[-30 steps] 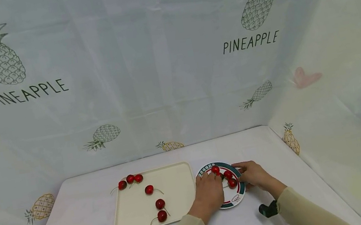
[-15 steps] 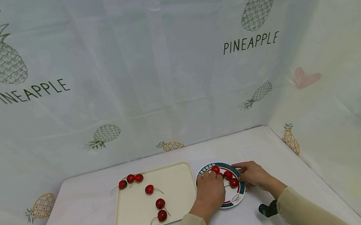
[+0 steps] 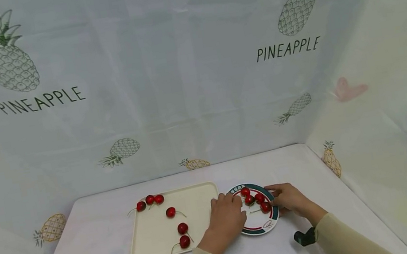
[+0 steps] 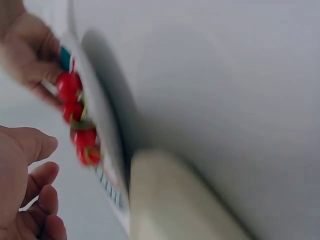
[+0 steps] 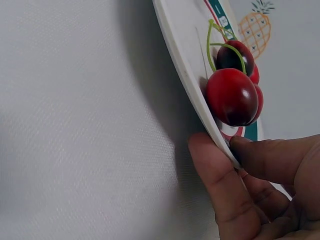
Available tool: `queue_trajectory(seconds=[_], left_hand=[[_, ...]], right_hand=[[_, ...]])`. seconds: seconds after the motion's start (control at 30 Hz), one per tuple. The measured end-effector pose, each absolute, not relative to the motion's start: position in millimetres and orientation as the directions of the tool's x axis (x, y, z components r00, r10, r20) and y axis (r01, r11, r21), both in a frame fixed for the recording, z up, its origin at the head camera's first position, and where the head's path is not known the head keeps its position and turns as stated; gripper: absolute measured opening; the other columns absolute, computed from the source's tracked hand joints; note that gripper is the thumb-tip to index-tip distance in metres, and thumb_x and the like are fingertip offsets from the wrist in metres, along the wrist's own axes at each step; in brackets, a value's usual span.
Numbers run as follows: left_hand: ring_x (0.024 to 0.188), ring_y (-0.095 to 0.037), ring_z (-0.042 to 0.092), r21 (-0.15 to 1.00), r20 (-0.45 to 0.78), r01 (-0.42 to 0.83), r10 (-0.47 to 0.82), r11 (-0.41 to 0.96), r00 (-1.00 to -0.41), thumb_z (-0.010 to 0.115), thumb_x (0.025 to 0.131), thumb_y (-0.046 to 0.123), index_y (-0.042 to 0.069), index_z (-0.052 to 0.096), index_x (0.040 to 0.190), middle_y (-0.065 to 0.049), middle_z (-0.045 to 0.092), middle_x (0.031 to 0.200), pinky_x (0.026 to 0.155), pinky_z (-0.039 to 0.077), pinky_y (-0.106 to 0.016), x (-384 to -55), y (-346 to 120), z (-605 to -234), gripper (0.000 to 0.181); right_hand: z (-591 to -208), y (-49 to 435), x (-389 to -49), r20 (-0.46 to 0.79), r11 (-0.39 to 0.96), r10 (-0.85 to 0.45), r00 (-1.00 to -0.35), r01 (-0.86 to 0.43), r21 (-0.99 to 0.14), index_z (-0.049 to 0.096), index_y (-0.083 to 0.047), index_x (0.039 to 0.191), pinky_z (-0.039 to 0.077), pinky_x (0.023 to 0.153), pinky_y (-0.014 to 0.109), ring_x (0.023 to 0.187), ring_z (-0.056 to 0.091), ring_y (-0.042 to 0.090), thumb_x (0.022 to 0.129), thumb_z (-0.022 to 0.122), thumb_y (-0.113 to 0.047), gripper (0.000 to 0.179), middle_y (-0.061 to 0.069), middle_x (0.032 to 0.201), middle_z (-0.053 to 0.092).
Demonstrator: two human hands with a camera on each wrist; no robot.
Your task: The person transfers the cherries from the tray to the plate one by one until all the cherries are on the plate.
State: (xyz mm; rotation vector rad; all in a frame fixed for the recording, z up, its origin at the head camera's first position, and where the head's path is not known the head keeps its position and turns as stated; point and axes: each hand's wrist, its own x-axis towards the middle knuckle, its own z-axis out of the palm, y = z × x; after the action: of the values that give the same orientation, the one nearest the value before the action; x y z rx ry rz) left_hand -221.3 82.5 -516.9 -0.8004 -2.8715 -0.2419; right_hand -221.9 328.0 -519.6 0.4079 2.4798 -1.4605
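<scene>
A round white plate [image 3: 257, 221] with a green and red patterned rim bears several red cherries [image 3: 265, 207] with thin green stems. My right hand [image 3: 292, 201] pinches the plate's right rim, thumb on top and fingers underneath, as the right wrist view shows. At the plate's left edge, over the gap to the tray, hovers my left hand [image 3: 224, 217]. In the left wrist view its thumb [image 4: 37, 142] stands apart from loosely bent fingers, with nothing between them. A cream rectangular tray [image 3: 153, 238] lies left of the plate.
Several cherries [image 3: 182, 228] lie on the tray, some grouped at its back left corner, where one cherry [image 3: 141, 206] overlaps the rim. A white cloth [image 3: 105, 238] covers the table. Pineapple-printed curtains [image 3: 195, 79] close off the back and sides.
My left hand has drawn back leftward from over the plate, uncovering the cherries there. The right hand keeps its hold on the rim. The head view has shifted slightly.
</scene>
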Motion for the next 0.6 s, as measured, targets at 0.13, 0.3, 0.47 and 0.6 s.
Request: queue_trajectory(seconds=[0.13, 0.3, 0.47, 0.6], left_hand=[[0.091, -0.018, 0.050, 0.191, 0.180, 0.467, 0.436, 0.864, -0.882, 0.074, 0.096, 0.037, 0.017, 0.071, 0.111, 0.000, 0.064, 0.102, 0.080, 0.040, -0.039, -219.0, 44.9, -504.4, 0.025], [0.091, -0.020, 0.054, 0.295, 0.184, 0.379, 0.337, 0.877, -0.923, 0.076, 0.095, 0.031, 0.016, 0.070, 0.108, -0.001, 0.066, 0.100, 0.085, 0.043, -0.045, -214.7, -11.5, -492.2, 0.021], [0.088, -0.020, 0.055, 0.346, 0.186, 0.297, 0.245, 0.890, -0.952, 0.077, 0.095, 0.026, 0.015, 0.069, 0.106, 0.001, 0.066, 0.095, 0.082, 0.044, -0.049, -206.0, -65.2, -488.9, 0.017], [0.085, -0.018, 0.055, 0.377, 0.145, 0.218, 0.175, 0.900, -0.974, 0.075, 0.096, 0.025, 0.014, 0.070, 0.108, 0.002, 0.065, 0.091, 0.079, 0.043, -0.048, -199.1, -98.4, -490.5, 0.018]], right_hand=[[-520.8, 331.6, -222.2, -0.346, 0.441, 0.112, -0.932, 0.358, -0.823, 0.061, -0.005, 0.146, 0.061, 0.066, 0.038, 0.080, 0.066, 0.024, 0.093, 0.073, 0.002, 0.055, 0.022, 0.128, 0.066], [-522.0, 336.3, -222.1, -0.365, 0.384, 0.093, -0.926, 0.371, -0.845, 0.058, -0.007, 0.149, 0.060, 0.064, 0.037, 0.078, 0.066, 0.024, 0.093, 0.072, 0.003, 0.059, 0.019, 0.121, 0.063], [-524.8, 339.9, -221.8, -0.393, 0.333, 0.063, -0.917, 0.391, -0.858, 0.056, -0.010, 0.151, 0.059, 0.063, 0.036, 0.078, 0.067, 0.025, 0.092, 0.075, 0.001, 0.063, 0.019, 0.130, 0.066], [-526.4, 342.3, -221.8, -0.410, 0.301, 0.045, -0.911, 0.404, -0.864, 0.056, -0.010, 0.152, 0.060, 0.064, 0.037, 0.081, 0.068, 0.025, 0.091, 0.076, 0.000, 0.065, 0.022, 0.140, 0.064]])
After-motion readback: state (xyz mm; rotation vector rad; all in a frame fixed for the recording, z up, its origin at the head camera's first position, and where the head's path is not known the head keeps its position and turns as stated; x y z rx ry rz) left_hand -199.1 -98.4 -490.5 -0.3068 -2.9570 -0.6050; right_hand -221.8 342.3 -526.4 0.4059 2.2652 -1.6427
